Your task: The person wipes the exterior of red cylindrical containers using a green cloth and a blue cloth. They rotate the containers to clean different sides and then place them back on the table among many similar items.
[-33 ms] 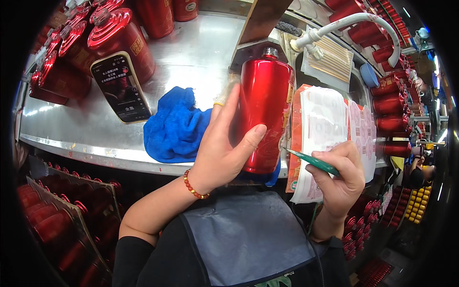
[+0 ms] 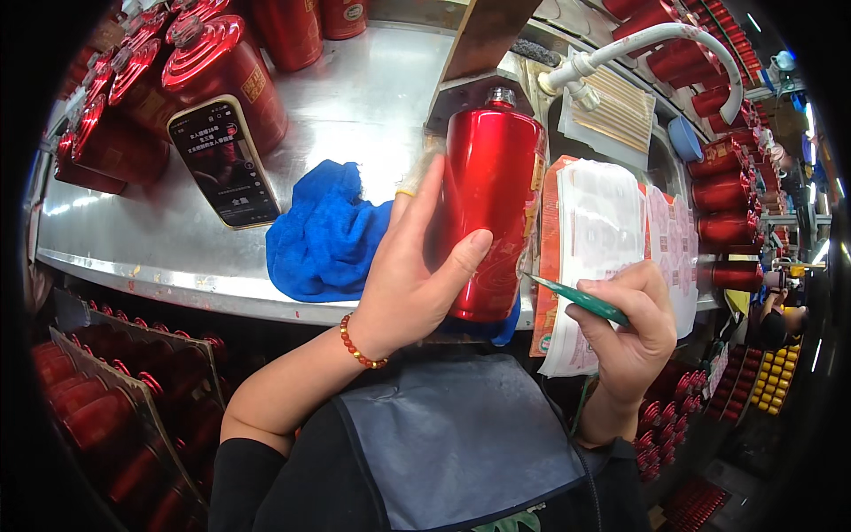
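Observation:
A shiny red bottle [image 2: 492, 195] with a narrow, clear neck lies on the metal bench in front of me, its base toward me. My left hand [image 2: 417, 275] holds it from the left, thumb across the lower front and fingers along the side. Between the thumb and fingers of my right hand [image 2: 629, 328] is a slim green-handled pointed tool [image 2: 592, 304]. Its thin tip meets or nearly meets the bottle's lower right edge; I cannot tell which. Left of the bottle, beside my left hand, a blue cloth [image 2: 324, 235] lies crumpled.
Printed sheets [image 2: 598, 230] lie right of the bottle. A phone [image 2: 223, 160] leans against red bottles [image 2: 226, 75] at the left. A curved white pipe [image 2: 656, 37] arches over the far right. Racks of red bottles [image 2: 89, 399] stand below the bench's left edge.

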Motion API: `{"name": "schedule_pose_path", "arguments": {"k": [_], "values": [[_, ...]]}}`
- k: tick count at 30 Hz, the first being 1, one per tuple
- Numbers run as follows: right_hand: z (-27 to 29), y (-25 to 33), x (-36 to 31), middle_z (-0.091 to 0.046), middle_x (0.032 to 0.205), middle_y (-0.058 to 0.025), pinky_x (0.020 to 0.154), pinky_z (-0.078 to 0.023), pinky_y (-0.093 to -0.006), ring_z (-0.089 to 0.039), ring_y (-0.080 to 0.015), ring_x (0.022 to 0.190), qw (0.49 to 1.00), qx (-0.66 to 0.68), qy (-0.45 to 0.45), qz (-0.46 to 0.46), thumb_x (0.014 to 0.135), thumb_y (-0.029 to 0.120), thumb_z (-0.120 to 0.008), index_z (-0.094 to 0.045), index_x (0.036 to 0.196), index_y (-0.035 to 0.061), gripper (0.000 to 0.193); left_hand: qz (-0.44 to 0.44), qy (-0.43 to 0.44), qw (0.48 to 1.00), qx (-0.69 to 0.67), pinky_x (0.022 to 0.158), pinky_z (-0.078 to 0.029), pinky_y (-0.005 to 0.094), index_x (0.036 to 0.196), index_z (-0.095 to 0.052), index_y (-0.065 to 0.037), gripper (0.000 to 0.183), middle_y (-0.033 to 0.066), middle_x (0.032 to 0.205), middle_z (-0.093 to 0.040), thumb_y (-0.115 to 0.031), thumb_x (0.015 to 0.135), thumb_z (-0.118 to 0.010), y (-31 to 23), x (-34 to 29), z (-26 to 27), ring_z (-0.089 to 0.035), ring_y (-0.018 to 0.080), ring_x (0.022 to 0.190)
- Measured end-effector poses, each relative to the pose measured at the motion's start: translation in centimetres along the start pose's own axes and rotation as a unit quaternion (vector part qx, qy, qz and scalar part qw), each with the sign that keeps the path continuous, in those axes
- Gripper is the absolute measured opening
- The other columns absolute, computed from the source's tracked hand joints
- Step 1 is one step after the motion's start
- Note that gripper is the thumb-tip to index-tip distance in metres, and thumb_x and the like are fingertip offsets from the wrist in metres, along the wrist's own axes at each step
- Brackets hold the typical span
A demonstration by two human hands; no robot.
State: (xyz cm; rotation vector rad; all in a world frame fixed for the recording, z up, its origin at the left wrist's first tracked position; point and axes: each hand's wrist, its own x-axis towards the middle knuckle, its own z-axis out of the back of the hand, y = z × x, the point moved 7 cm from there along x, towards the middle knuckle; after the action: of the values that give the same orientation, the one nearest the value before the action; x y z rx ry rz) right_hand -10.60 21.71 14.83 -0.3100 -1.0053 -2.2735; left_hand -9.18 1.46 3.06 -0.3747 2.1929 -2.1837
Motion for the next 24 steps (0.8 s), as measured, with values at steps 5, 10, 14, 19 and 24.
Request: {"name": "schedule_pose_path", "arguments": {"k": [5, 10, 14, 19, 24], "values": [[-0.3, 0.0, 0.1, -0.055, 0.075, -0.0013, 0.060, -0.038, -0.0276, -0.051, -0.0143, 0.068, 1.000, 0.001, 0.000, -0.004, 0.066, 0.003, -0.092, -0.080, 0.099, 0.0067, 0.036, -0.015, 0.005, 1.000, 0.007, 0.111, -0.039, 0.0371, 0.158, -0.025, 0.011, 0.082, 0.0247, 0.137, -0.050, -0.024, 0.099, -0.070, 0.0, -0.1, 0.1, -0.052, 0.0317, 0.128], [0.4, 0.0, 2.0, -0.063, 0.082, -0.0051, 0.066, -0.045, -0.0270, -0.059, -0.0146, 0.073, 0.999, 0.033, 0.035, -0.021, 0.070, 0.005, -0.092, -0.077, 0.109, 0.0040, 0.042, -0.001, 0.025, 1.000, -0.008, 0.112, -0.039, 0.0371, 0.159, -0.024, 0.008, 0.083, 0.0255, 0.138, -0.049, -0.023, 0.098, -0.072, 0.1, -0.3, 0.5, -0.051, 0.0314, 0.130], [-0.3, -0.8, 6.6, -0.070, 0.092, -0.0077, 0.079, -0.052, -0.0287, -0.067, -0.0160, 0.084, 0.985, 0.097, 0.106, -0.098, 0.080, 0.006, -0.084, -0.072, 0.115, 0.0010, 0.038, -0.005, 0.041, 0.999, 0.012, 0.114, -0.037, 0.0373, 0.160, -0.025, 0.007, 0.086, 0.0258, 0.140, -0.049, -0.022, 0.096, -0.074, -0.2, -0.8, 0.7, -0.050, 0.0315, 0.133], [-3.0, 0.6, 11.2, -0.069, 0.099, -0.0066, 0.083, -0.050, -0.0279, -0.065, -0.0136, 0.092, 0.966, 0.041, 0.255, 0.024, 0.091, 0.003, -0.072, -0.071, 0.116, 0.0007, 0.026, -0.038, 0.028, 0.999, 0.026, 0.115, -0.037, 0.0380, 0.160, -0.026, 0.007, 0.088, 0.0250, 0.143, -0.048, -0.020, 0.093, -0.076, -0.8, -1.6, 0.7, -0.049, 0.0325, 0.134], [-4.7, 1.4, 12.5, -0.066, 0.092, -0.0073, 0.078, -0.049, -0.0301, -0.063, -0.0176, 0.085, 0.947, -0.011, 0.294, 0.127, 0.091, 0.006, -0.073, -0.073, 0.113, 0.0031, 0.022, -0.027, 0.033, 0.999, 0.023, 0.116, -0.036, 0.0385, 0.159, -0.026, 0.008, 0.089, 0.0253, 0.145, -0.046, -0.021, 0.092, -0.078, -1.2, -1.7, 0.6, -0.048, 0.0338, 0.135]]}}
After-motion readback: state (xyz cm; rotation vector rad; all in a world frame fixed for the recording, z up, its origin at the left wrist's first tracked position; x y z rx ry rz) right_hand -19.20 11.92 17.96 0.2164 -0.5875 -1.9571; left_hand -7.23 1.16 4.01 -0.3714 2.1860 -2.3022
